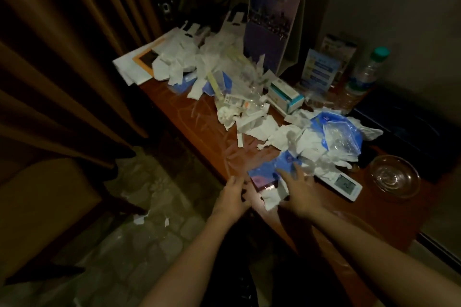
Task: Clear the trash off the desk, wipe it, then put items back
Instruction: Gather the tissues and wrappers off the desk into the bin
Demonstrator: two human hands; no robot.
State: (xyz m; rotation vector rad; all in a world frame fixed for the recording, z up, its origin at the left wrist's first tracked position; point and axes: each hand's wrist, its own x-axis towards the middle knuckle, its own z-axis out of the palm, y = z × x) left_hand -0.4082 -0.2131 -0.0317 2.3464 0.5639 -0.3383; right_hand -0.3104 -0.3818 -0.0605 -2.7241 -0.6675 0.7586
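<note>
A reddish wooden desk [389, 214] is strewn with crumpled white tissue [257, 127], clear plastic wrap and blue wrappers [334, 132]. At the desk's near edge lies a blue packet [264, 172] with a scrap of white tissue [270, 198] beside it. My left hand [233, 197] hovers at the desk edge just left of the packet, fingers curled and apart. My right hand [299, 192] is spread over the trash just right of the packet, fingers apart, touching the wrappers. Neither hand visibly grips anything.
A white remote [345, 185] and a glass bowl [394, 178] sit at the right. Behind the pile stand a small box [285, 96], a tall calendar card [273, 25], a leaflet stand [318, 71] and a water bottle [363, 77]. Brown curtains [62, 57] hang left; paper scraps [139, 219] lie on the floor.
</note>
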